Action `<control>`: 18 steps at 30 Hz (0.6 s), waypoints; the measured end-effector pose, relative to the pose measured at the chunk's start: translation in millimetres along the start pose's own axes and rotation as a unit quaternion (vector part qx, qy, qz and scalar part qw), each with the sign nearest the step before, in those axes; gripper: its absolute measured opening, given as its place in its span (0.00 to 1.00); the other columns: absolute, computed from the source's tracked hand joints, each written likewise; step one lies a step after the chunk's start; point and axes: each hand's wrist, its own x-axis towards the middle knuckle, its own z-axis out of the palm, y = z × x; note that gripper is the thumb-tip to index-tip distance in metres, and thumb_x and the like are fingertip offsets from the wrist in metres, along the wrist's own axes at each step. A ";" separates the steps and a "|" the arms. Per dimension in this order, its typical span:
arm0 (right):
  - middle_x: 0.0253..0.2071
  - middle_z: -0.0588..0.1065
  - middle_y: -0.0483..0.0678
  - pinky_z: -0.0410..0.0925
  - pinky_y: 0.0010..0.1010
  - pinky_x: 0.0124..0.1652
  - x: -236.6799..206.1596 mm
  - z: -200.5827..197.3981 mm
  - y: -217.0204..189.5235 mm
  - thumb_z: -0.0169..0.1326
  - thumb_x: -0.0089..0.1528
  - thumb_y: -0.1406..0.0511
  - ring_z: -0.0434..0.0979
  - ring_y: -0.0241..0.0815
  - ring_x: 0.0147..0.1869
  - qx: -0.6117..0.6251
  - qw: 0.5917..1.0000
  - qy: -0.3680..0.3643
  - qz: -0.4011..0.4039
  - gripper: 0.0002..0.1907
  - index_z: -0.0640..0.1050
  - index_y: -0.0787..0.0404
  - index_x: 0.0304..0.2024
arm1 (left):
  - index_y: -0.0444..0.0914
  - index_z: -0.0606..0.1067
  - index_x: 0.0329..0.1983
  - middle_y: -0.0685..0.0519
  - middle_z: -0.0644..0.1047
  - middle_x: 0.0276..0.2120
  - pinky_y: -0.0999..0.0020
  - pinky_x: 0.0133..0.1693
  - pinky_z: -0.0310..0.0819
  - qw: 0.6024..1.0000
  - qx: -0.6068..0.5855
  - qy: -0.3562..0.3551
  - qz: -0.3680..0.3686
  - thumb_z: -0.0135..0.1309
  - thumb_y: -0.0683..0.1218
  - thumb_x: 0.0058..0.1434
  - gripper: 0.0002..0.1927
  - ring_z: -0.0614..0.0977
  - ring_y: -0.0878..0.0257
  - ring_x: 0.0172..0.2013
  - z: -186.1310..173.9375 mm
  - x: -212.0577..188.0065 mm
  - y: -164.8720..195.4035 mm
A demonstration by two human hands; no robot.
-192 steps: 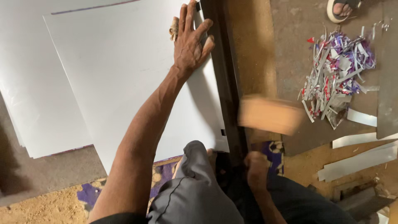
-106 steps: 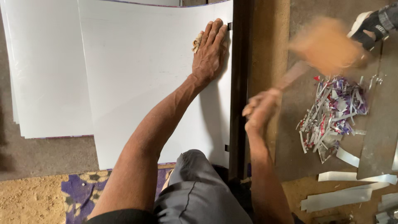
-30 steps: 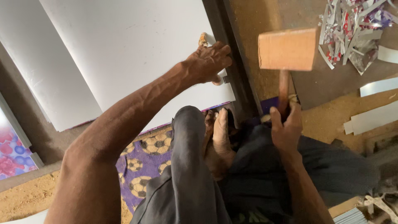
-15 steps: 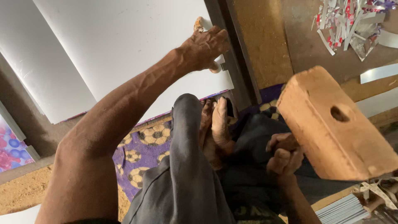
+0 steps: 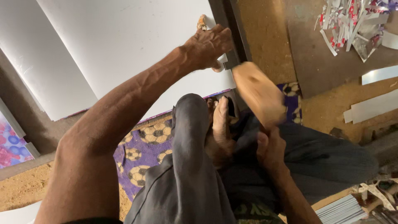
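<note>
My left hand presses down on the right edge of a large white sheet, where it meets a dark metal bar. A small tan object shows just beyond the fingers. My right hand grips the handle of a wooden mallet, whose blurred block head is low, just right of the left hand near the bar. I sit cross-legged in dark trousers with a bare foot between my hands.
A second white sheet lies under the first at the left. A pile of cut metal scraps is at the top right, with long metal strips to the right. A purple patterned mat lies beneath me.
The mallet head has swung from raised close to the camera down toward the sheet's edge by the bar. My left hand stays on the sheet's edge.
</note>
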 end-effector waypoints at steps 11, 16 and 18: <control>0.23 0.63 0.49 0.58 0.32 0.25 7.4 -1.6 -15.8 0.42 0.74 0.51 0.60 0.41 0.22 0.044 0.997 0.055 -0.017 0.23 0.69 0.65 0.42 | 0.41 0.70 0.66 0.44 0.67 0.62 0.45 0.56 0.75 0.999 -0.024 -0.020 -0.016 0.69 0.55 0.52 0.39 0.68 0.49 0.62 5.2 2.2 -3.0; 0.24 0.65 0.45 0.60 0.27 0.25 13.6 -12.2 -31.6 0.39 0.75 0.52 0.61 0.34 0.23 0.152 0.984 0.062 -0.063 0.22 0.67 0.66 0.45 | 0.41 0.66 0.68 0.38 0.60 0.66 0.37 0.58 0.65 0.998 -0.001 0.052 0.027 0.67 0.60 0.49 0.44 0.62 0.43 0.63 9.8 4.2 -2.8; 0.24 0.64 0.45 0.60 0.27 0.26 9.5 -21.3 -36.4 0.38 0.74 0.49 0.61 0.33 0.24 0.177 0.976 0.099 -0.082 0.25 0.68 0.66 0.47 | 0.44 0.67 0.68 0.42 0.59 0.68 0.31 0.62 0.54 1.000 -0.016 -0.002 0.011 0.65 0.60 0.53 0.41 0.58 0.47 0.67 8.1 5.0 -2.2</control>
